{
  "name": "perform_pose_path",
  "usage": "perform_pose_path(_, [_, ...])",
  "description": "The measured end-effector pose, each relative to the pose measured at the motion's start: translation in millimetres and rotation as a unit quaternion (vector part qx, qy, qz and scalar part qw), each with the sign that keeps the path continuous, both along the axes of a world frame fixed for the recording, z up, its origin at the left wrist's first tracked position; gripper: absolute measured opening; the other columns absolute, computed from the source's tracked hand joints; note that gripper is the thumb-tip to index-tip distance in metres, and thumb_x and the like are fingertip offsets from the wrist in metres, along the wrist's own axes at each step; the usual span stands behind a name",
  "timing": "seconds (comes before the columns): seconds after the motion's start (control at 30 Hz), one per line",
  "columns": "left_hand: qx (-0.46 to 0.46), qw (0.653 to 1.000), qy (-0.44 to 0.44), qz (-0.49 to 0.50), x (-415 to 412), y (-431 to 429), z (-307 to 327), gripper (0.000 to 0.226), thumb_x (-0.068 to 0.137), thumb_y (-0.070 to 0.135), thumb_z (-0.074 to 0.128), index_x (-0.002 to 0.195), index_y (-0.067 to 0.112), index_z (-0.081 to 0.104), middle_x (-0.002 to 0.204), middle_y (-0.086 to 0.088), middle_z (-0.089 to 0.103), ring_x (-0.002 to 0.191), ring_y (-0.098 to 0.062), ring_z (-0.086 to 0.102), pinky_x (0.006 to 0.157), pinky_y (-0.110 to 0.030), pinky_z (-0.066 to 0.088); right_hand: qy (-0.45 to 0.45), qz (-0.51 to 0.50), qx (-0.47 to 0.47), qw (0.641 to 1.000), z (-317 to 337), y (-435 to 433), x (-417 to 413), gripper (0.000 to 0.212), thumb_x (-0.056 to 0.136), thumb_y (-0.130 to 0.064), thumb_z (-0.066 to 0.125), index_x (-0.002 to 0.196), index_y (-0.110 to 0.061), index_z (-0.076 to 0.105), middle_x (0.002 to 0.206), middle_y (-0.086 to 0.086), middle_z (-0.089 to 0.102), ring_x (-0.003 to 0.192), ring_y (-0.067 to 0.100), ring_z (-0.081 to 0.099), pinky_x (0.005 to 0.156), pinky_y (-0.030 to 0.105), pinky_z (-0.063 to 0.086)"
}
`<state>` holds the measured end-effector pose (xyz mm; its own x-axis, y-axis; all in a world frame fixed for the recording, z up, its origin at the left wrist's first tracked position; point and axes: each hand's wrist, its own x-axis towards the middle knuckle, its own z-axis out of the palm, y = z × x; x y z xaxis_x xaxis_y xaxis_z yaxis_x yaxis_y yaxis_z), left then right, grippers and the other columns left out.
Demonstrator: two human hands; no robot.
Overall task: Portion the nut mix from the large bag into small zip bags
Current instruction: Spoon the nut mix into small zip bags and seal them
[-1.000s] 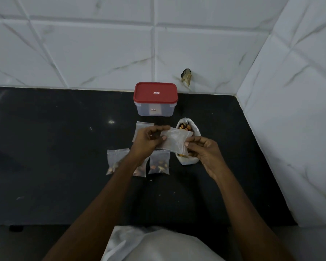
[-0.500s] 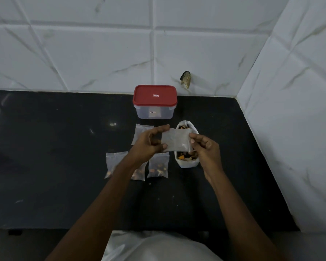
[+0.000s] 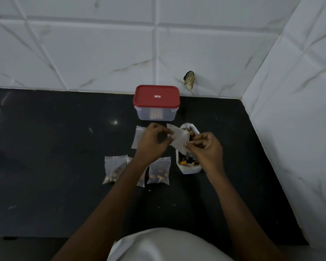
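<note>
View from above, looking down at a black counter in a white-tiled corner. At frame centre, two hands hold up one small clear zip bag, tilted and with nothing in it. The left hand pinches its left edge with curled fingers; the right hand pinches its lower right corner. Just behind and below it stands the large bag, white and open, with nut mix inside. Filled bags lie at lower left of the hands. A red-lidded box sits above, against the wall.
</note>
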<state>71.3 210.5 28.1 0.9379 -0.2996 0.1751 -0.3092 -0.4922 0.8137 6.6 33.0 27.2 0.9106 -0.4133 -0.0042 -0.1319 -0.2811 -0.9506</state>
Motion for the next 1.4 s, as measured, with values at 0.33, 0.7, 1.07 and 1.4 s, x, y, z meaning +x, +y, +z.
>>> perform_pose_path(0.33, [-0.031,0.995,0.08,-0.046,11,-10,-3,0.009,0.092,0.026,0.065,0.1,0.022,0.068,0.088,0.014,0.067,0.082,0.006,0.063,0.073,-0.013,0.05,-0.01,0.067,-0.059,0.996,6,9,20,0.024,0.081,-0.009,0.078,0.092,-0.018,0.058,0.085,-0.011,0.071,0.082,-0.017,0.062,0.068,0.002,0.045])
perform_pose_path(0.7, [-0.081,0.976,0.189,-0.069,16,-6,3,0.007,0.095,0.024,0.061,0.092,0.021,0.066,0.089,0.004,0.07,0.076,-0.003,0.067,0.068,-0.019,0.053,-0.047,0.043,-0.171,0.983,0,10,20,0.018,0.086,-0.002,0.063,0.093,-0.019,0.065,0.099,-0.006,0.063,0.088,0.006,0.062,0.074,0.025,0.053])
perform_pose_path(1.07, [-0.111,0.973,0.194,-0.063,4,-18,3,0.007,0.094,0.02,0.062,0.092,0.017,0.067,0.089,0.003,0.069,0.072,-0.008,0.068,0.068,-0.021,0.056,-0.022,0.053,-0.212,0.976,5,8,12,0.018,0.091,-0.005,0.062,0.1,-0.019,0.069,0.105,-0.006,0.066,0.095,0.005,0.06,0.081,0.024,0.052])
perform_pose_path(1.4, [0.022,0.986,0.093,-0.139,11,0,0,0.065,0.073,0.031,0.084,0.129,0.028,0.052,0.129,0.005,0.055,0.114,-0.006,0.054,0.093,-0.026,0.049,0.111,0.111,-0.11,0.982,1,-9,8,0.004,0.085,-0.04,0.071,0.088,-0.037,0.071,0.092,-0.01,0.073,0.087,0.003,0.067,0.083,0.038,0.058])
